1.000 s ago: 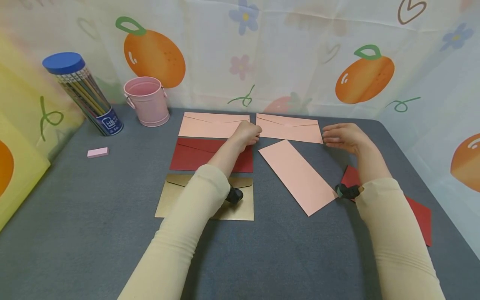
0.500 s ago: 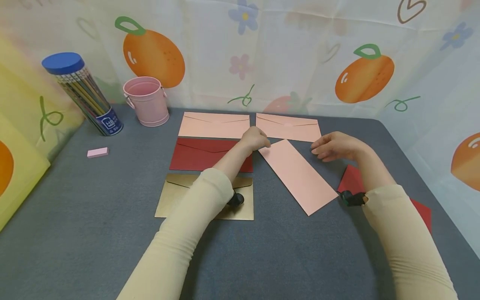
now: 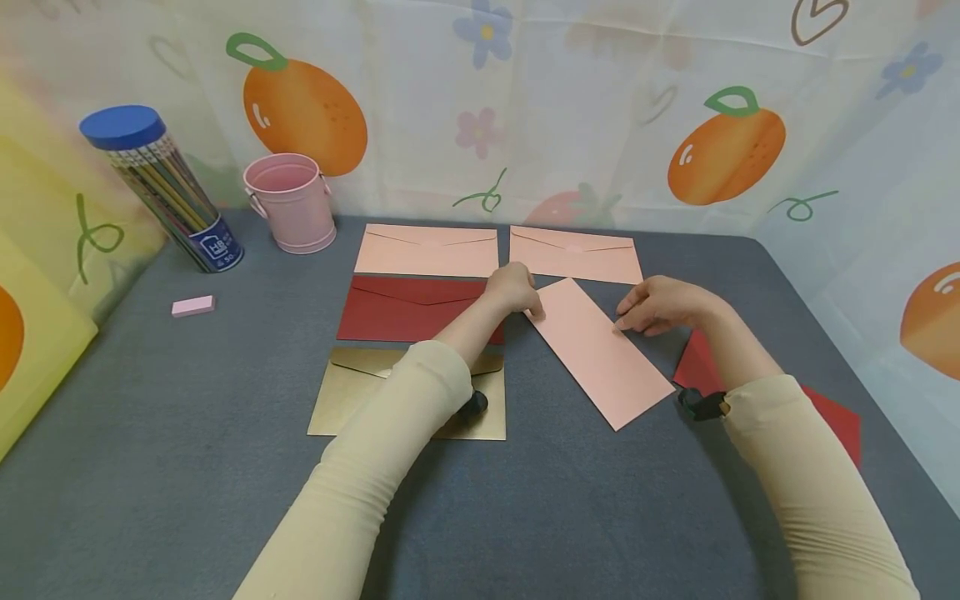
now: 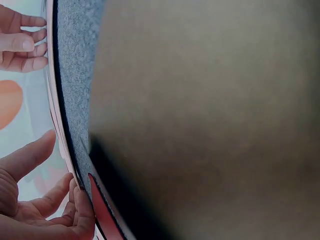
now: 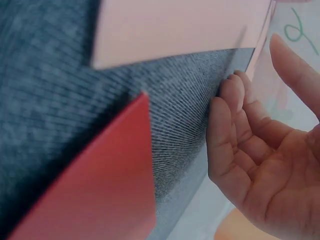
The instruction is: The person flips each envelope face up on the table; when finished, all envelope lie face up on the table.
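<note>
A pink envelope point(image 3: 600, 358), plain side up, lies slanted on the table. My left hand point(image 3: 514, 288) is at its upper left corner, fingertips down by the paper. In the left wrist view that hand's thumb stands away from its bent fingers. My right hand point(image 3: 667, 305) has its fingertips at the envelope's right edge; whether they press on it I cannot tell. In the right wrist view its thumb is spread from softly bent fingers. Behind lie two more pink envelopes, one at left point(image 3: 427, 252) and one at right point(image 3: 576, 253), flaps showing.
Below the left pink envelope lie a red envelope point(image 3: 408, 308) and a gold envelope point(image 3: 360, 392), partly under my left arm. More red paper point(image 3: 838, 421) lies beneath my right forearm. At left are a pink bucket point(image 3: 294, 208), a pencil tub point(image 3: 172, 196) and an eraser point(image 3: 193, 306).
Both hands have come down from the back row to the slanted envelope, the left moving slightly right and the right moving left and nearer. The envelopes stay in place.
</note>
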`<state>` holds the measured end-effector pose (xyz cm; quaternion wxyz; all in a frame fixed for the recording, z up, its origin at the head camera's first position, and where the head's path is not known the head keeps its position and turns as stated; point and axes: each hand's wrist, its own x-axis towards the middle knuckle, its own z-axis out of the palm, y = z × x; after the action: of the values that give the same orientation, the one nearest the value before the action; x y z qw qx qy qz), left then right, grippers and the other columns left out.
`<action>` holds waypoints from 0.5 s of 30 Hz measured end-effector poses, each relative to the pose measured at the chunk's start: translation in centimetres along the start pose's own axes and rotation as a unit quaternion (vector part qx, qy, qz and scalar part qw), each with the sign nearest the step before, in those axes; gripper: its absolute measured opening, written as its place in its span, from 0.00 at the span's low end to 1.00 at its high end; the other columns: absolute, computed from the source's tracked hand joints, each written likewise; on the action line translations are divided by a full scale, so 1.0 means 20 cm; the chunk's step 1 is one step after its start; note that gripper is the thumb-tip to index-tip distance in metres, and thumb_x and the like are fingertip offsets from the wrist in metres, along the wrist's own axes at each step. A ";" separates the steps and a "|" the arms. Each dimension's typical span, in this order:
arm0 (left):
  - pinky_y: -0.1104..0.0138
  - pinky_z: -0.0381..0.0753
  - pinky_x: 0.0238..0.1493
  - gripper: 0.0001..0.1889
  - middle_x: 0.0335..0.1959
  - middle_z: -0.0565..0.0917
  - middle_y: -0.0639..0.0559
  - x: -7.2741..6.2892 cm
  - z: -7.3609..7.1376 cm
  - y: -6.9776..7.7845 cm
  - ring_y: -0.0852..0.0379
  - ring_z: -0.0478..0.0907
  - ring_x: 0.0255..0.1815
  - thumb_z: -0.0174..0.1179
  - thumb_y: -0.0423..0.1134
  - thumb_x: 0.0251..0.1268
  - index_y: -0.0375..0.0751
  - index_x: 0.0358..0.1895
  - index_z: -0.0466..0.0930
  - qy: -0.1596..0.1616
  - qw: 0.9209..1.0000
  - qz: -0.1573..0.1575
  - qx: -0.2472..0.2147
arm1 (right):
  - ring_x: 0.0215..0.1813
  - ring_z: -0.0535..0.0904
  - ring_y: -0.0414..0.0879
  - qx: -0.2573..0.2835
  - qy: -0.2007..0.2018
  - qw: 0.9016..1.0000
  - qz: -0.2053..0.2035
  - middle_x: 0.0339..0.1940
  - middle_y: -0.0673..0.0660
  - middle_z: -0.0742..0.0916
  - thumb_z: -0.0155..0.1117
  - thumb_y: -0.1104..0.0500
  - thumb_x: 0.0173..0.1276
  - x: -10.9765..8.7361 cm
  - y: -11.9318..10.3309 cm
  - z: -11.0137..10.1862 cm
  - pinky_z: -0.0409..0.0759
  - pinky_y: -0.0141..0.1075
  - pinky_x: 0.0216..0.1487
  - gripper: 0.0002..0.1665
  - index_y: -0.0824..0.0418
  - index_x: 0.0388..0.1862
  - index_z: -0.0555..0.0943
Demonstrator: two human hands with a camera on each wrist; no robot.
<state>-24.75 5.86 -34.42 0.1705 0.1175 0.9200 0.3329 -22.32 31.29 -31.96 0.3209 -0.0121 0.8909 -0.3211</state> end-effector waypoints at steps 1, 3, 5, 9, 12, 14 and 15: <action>0.63 0.79 0.46 0.20 0.56 0.82 0.45 0.00 0.00 0.00 0.52 0.75 0.46 0.70 0.37 0.54 0.36 0.51 0.81 -0.002 1.000 0.001 0.005 | 0.43 0.75 0.43 -0.003 0.002 1.000 0.003 0.40 0.51 0.79 0.69 0.53 0.66 0.00 0.00 0.00 0.81 0.35 0.48 0.32 0.70 0.61 0.72; 0.61 0.80 0.52 0.22 0.56 0.82 0.44 0.00 0.00 0.00 0.49 0.76 0.51 0.71 0.38 0.54 0.35 0.52 0.80 -0.005 1.000 0.003 0.015 | 0.43 0.76 0.42 -0.009 0.006 1.000 0.006 0.41 0.51 0.80 0.70 0.53 0.64 0.01 0.00 0.01 0.81 0.34 0.46 0.32 0.70 0.59 0.72; 0.60 0.80 0.54 0.22 0.55 0.83 0.44 -0.01 0.00 0.00 0.48 0.77 0.52 0.71 0.38 0.53 0.34 0.51 0.81 -0.003 1.000 0.005 0.025 | 0.42 0.77 0.41 -0.019 0.011 1.000 0.006 0.41 0.51 0.81 0.72 0.52 0.63 0.01 0.00 0.02 0.81 0.34 0.44 0.32 0.69 0.58 0.73; 0.60 0.81 0.55 0.23 0.54 0.84 0.44 0.00 0.01 0.01 0.47 0.79 0.55 0.73 0.39 0.52 0.35 0.52 0.81 0.003 0.999 0.006 0.050 | 0.38 0.75 0.41 -0.037 0.020 0.999 0.001 0.36 0.48 0.82 0.75 0.51 0.60 0.02 0.00 0.03 0.80 0.33 0.40 0.33 0.69 0.56 0.74; 0.63 0.80 0.47 0.19 0.46 0.86 0.46 0.00 0.01 0.01 0.49 0.79 0.49 0.73 0.40 0.51 0.35 0.46 0.84 0.009 0.998 0.009 0.063 | 0.35 0.73 0.42 -0.055 0.026 0.998 -0.003 0.29 0.47 0.80 0.76 0.50 0.59 0.03 -0.01 0.04 0.78 0.33 0.36 0.34 0.69 0.55 0.74; 0.67 0.76 0.38 0.13 0.35 0.84 0.48 -0.01 0.01 0.01 0.52 0.77 0.40 0.74 0.40 0.51 0.37 0.35 0.84 0.014 0.997 0.012 0.068 | 0.34 0.72 0.42 -0.076 0.033 0.997 -0.005 0.27 0.47 0.79 0.76 0.49 0.58 0.02 -0.02 0.05 0.77 0.33 0.35 0.34 0.69 0.53 0.75; 0.68 0.72 0.35 0.11 0.30 0.82 0.50 -0.01 0.01 0.01 0.54 0.74 0.37 0.74 0.39 0.50 0.38 0.30 0.82 0.014 0.997 0.014 0.070 | 0.33 0.72 0.42 -0.088 0.038 0.995 -0.006 0.26 0.47 0.78 0.77 0.49 0.57 0.02 -0.03 0.06 0.76 0.33 0.34 0.33 0.68 0.52 0.75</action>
<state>-24.48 6.12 -34.38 0.1440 0.1368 0.9417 0.2717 -22.09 30.02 -32.62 0.2831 -0.0333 0.9270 -0.2436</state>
